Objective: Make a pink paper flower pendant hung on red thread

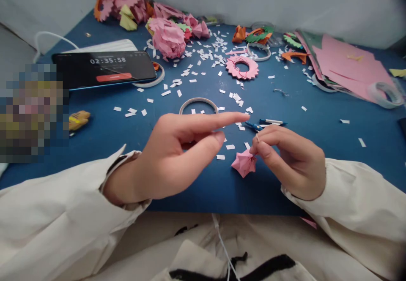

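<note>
A small pink folded-paper star (244,164) hangs just above the blue table at my right hand's fingertips. My right hand (293,158) is closed in a pinch at the star's upper tip; whether it grips the paper itself or a thread on it is hard to make out. To the left, my left hand (169,156) points its index finger straight across toward the right hand. Its thumb stands apart below, and nothing shows between them; the other fingers are hidden. Just beyond the fingertips lie a blue pen-like tool (253,126) and a white one (271,122).
White paper bits are scattered over the blue table (317,145). A tape ring (198,100) lies behind my left hand, a pink paper ring (242,67) farther back. A phone (106,67) leans at left. Pink paper sheets (349,65) are stacked right; crumpled pink paper (168,38) sits behind.
</note>
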Demonstrator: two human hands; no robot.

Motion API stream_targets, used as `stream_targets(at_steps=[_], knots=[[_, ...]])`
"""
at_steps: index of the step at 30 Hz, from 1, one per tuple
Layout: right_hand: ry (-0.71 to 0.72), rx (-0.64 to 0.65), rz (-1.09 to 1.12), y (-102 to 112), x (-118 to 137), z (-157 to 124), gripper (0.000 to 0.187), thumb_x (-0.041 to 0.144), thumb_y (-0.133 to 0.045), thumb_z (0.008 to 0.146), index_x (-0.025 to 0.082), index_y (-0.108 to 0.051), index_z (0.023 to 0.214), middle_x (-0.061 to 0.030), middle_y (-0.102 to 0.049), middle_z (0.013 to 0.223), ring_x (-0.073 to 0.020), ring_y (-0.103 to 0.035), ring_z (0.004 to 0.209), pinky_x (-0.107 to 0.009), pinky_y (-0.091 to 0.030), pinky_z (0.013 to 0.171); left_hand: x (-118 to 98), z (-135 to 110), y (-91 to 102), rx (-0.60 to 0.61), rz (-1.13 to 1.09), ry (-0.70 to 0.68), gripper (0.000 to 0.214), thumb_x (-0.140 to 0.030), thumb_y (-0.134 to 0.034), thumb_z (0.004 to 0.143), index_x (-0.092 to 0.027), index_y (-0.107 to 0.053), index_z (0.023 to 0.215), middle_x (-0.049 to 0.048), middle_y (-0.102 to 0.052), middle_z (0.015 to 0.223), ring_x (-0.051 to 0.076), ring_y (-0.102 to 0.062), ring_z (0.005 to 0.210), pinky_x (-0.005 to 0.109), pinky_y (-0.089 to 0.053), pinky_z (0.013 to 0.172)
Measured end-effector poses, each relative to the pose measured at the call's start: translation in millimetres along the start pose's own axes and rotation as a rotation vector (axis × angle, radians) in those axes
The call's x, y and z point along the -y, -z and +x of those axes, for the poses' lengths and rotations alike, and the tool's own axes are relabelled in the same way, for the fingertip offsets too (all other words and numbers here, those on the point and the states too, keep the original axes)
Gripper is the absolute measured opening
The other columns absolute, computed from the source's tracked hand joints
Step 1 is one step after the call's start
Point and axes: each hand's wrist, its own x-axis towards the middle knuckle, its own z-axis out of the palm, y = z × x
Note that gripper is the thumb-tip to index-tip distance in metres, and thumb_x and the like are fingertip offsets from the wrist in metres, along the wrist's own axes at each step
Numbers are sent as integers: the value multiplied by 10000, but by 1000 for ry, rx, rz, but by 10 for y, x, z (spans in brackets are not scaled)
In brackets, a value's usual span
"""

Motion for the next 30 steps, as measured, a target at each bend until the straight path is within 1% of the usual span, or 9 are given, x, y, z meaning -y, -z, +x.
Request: stream_targets(at_steps=[2,4,6,10,13,17,21,27,30], knots=[[9,-6,-2,-5,1,-2,149,102,-506,836,188,-575,737,-17,-641,670,-125,-579,678,-285,-480,652,22,-18,-11,15,123,-141,386,-114,-479,789,-191,-653,1124,-50,-410,461,60,-318,417,190,-288,404],[14,-4,-8,-8,0,-3,150,100,-505,837,190,-578,742,-14,-641,672,-123,-580,681,-281,-480,652,41,-23,-15,56,203,-217,403,-98,-480,777,-203,-651,1126,-52,-415,465,62,-293,427,184,-290,412],[21,-5,-14,-8,-3,-5,149,97,-506,835,190,-581,745,-12,-640,669,-120,-580,679,-277,-481,654,48,-18,-14,83,226,-223,398,-112,-470,784,-207,-649,1127,-50,-417,460,67,-289,431,181,-290,412],[25,-1,-4,-5,-9,-8,150,82,-512,825,174,-581,728,-16,-632,650,-118,-588,690,-267,-481,663,25,-1,-13,106,204,-169,381,-145,-446,805,-182,-646,1128,-42,-411,455,77,-316,439,184,-301,413],[19,6,2,-4,-9,-9,151,80,-509,824,175,-585,735,-12,-623,629,-118,-588,681,-263,-479,648,10,6,-9,130,224,-199,383,-114,-445,799,-168,-650,1118,-41,-428,473,69,-301,440,181,-291,414],[22,-7,-13,-8,-7,-8,146,95,-509,830,183,-592,750,-13,-627,636,-123,-591,681,-269,-483,637,22,2,1,168,238,-231,406,-81,-444,798,-210,-646,1125,-49,-428,486,61,-273,432,180,-262,405],[9,-18,-21,-15,-6,-9,142,108,-511,831,192,-597,755,-14,-630,645,-128,-592,671,-274,-488,629,37,-6,2,193,124,-128,395,-101,-446,812,-214,-639,1138,-51,-398,479,61,-312,426,178,-283,402],[19,-19,-43,-18,-18,-6,146,103,-506,832,192,-597,761,-18,-639,666,-127,-586,665,-283,-493,645,-1,20,3,265,-194,160,359,-173,-448,842,-189,-635,1148,-59,-359,421,59,-334,374,161,-276,343],[29,-11,-31,-17,-23,-4,146,88,-499,831,184,-599,784,-21,-643,679,-120,-579,660,-282,-491,652,-21,37,11,273,-292,238,349,-154,-449,838,-182,-651,1121,-63,-358,403,49,-336,367,140,-282,341]])
